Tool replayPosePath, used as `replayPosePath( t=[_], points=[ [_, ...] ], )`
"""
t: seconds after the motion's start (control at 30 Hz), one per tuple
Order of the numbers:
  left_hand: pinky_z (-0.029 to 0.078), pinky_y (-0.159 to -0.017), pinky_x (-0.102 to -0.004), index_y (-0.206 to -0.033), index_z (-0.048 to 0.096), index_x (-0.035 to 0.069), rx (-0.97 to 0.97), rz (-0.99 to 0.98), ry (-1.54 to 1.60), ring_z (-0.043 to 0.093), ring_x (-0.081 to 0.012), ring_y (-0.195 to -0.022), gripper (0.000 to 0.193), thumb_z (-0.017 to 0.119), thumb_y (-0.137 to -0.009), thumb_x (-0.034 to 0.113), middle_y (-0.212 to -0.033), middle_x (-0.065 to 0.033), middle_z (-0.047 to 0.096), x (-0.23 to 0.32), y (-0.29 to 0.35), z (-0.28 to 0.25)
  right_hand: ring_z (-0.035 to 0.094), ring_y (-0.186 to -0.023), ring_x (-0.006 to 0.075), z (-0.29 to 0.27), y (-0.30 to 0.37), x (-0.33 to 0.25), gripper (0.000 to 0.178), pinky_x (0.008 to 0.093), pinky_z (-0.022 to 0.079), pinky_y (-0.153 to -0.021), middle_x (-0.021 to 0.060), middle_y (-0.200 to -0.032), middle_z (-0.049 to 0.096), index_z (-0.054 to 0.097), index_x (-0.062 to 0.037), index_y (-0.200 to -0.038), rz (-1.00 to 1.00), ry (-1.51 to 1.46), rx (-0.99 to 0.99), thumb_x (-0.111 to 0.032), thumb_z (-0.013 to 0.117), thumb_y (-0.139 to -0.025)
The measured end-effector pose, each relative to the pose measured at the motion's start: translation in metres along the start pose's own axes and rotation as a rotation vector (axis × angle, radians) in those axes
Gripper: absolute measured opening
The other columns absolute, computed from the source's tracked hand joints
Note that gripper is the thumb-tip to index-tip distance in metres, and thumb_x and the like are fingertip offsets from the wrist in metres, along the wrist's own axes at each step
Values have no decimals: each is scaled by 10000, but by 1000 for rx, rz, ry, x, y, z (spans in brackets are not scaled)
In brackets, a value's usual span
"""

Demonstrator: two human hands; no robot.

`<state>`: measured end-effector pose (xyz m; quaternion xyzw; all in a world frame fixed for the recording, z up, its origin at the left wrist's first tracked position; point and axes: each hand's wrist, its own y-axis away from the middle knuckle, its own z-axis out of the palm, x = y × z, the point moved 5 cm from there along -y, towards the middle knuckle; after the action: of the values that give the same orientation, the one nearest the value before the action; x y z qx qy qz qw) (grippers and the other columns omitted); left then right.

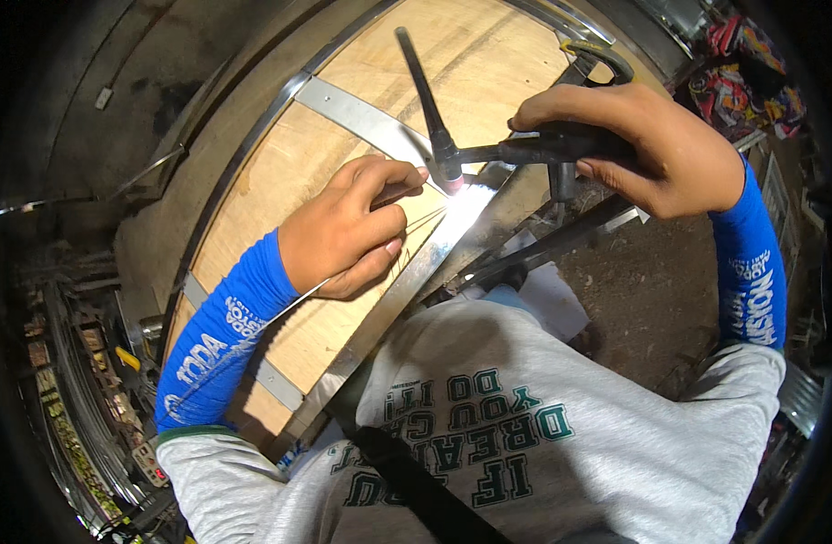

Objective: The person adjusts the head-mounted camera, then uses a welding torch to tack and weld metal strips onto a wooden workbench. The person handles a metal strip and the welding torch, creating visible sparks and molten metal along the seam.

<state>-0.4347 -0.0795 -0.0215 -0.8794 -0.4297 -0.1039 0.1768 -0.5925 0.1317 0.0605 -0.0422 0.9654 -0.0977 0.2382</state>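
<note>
My right hand [656, 150] is closed around the black handle of a TIG welding torch [440, 136]. Its long back cap points up and away, and its pink nozzle meets a bright glare on the metal. That glare lies on a flat steel bar [438, 245] along the near edge of a plywood board, by a crossing metal strip [370, 122]. My left hand [343, 231] is on the board side, left of the nozzle, fingers curled around a thin filler rod [298, 301]. The rod runs back past my wrist; its tip is lost near the glare.
The plywood board [275, 199] has a curved metal rim on its far side. A black and yellow clamp [606, 59] grips near the upper right. Below right are dirt ground [624, 281] and white sheets [552, 299]. Metal lengths [80, 408] lie at the left.
</note>
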Motion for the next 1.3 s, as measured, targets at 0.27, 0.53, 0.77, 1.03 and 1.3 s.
replayPosePath(
  t=[0.27, 0.53, 0.77, 1.03, 1.3],
  points=[
    [413, -1093, -531, -933, 588, 3, 1, -5, 15, 509, -464, -1254, 159, 545, -923, 156, -1349, -307, 501, -1, 6, 4, 653, -1190, 432, 2, -1, -2, 550, 462, 525, -1016, 241, -1297, 666, 577, 23, -1354, 84, -7, -127, 96, 636, -812],
    [397, -1102, -569, -906, 548, 15, 3, -37, -66, 471, -518, -1283, 169, 620, -846, 156, -1386, -349, 472, -1, 13, 4, 649, -1221, 384, 3, -4, -3, 489, 440, 503, -1045, 212, -1328, 658, 583, 26, -1357, 30, -23, -101, 26, 632, -870],
    [455, -1073, -495, -903, 579, 11, 58, -40, -7, 528, -432, -1230, 87, 577, -894, 98, -1340, -285, 516, 0, 8, 5, 634, -1265, 334, -2, 1, 3, 508, 414, 459, -1121, 216, -1374, 631, 552, 44, -1398, 75, -58, -18, 15, 593, -892],
    [470, -1056, -480, -909, 560, 46, 146, -4, -106, 532, -425, -1230, 155, 637, -853, 168, -1358, -218, 554, -5, 12, 13, 591, -1312, 301, 6, 7, 9, 548, 406, 436, -1133, 210, -1412, 590, 531, 50, -1417, 388, -191, -75, 6, 643, -883],
    [490, -1032, -485, -934, 558, 56, 173, 15, -137, 560, -437, -1219, 168, 620, -857, 192, -1338, -211, 573, -7, 14, 19, 559, -1354, 303, 12, 11, 11, 545, 416, 391, -1183, 210, -1386, 609, 544, 57, -1393, 416, -250, -22, 50, 632, -855]
  ],
)
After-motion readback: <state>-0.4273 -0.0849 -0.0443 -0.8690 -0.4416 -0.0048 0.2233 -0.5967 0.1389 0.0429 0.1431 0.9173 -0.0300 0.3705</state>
